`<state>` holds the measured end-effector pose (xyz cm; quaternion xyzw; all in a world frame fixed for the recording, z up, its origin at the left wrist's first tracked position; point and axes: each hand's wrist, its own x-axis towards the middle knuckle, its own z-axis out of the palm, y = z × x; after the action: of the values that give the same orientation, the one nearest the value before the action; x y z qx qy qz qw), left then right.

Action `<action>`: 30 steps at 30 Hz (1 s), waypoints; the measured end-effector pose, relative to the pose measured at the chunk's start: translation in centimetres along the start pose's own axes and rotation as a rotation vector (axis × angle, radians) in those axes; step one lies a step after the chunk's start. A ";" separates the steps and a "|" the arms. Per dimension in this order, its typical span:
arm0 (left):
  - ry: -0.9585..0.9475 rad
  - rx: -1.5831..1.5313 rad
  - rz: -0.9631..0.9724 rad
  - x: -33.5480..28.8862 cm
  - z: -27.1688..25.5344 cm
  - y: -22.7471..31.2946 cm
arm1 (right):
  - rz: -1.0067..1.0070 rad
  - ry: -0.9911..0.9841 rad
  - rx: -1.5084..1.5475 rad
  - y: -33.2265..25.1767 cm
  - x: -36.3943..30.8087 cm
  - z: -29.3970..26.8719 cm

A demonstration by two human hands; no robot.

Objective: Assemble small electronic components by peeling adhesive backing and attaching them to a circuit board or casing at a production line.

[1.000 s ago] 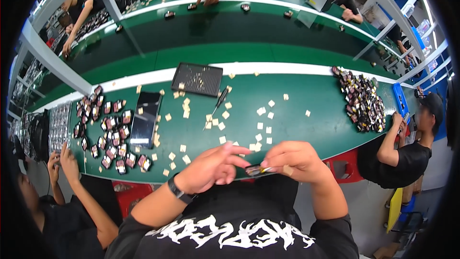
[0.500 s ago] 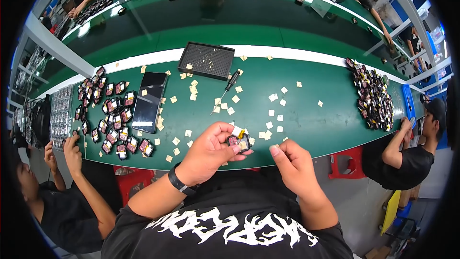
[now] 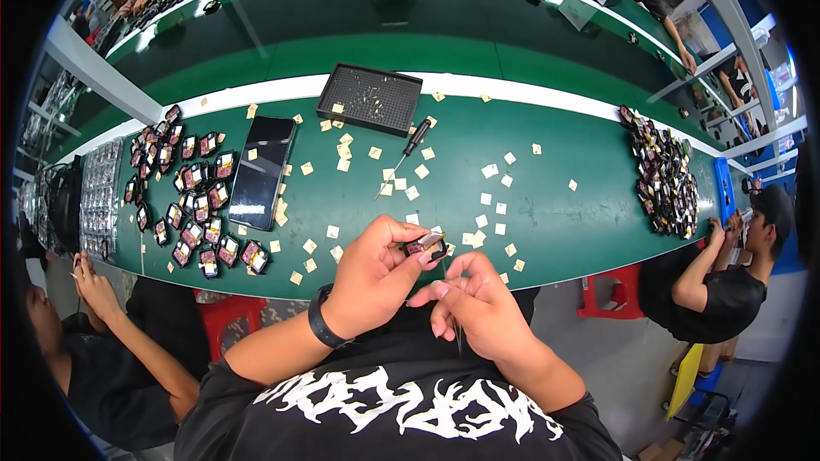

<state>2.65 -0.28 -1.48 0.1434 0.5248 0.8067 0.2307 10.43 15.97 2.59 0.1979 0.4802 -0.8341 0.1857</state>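
Note:
My left hand (image 3: 376,269) is closed on a small black device housing (image 3: 416,248), pinched between thumb and fingers above the table's near edge. A reddish circuit board and a pale part show inside the housing. Close on its right, my right hand (image 3: 470,299) has its thumb and index finger pressed together on a thin metal tool (image 3: 459,340) that looks like tweezers. One end of the tool points up toward the housing; its lower end sticks out below the fingers. The right fingers hide most of it.
Similar housings (image 3: 205,205) lie in a loose group at left, beside a black phone (image 3: 262,172). A black tray (image 3: 370,101), a screwdriver (image 3: 415,141) and scattered pale squares (image 3: 489,171) lie ahead. More housings (image 3: 662,175) are piled at right. Co-workers sit on both sides.
My right hand has come left and turned in toward the housing, and the thin tool now shows in its fingers. My left hand has tilted the housing; its yellow strip is less visible.

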 end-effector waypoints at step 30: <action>0.056 -0.244 -0.292 0.2 -0.1 0.7 | -0.561 0.230 -0.226 1.5 0.2 0.1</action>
<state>2.30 -0.49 -0.91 0.0141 0.4445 0.8261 0.3462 11.04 15.18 1.42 0.1290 0.6235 -0.7663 -0.0863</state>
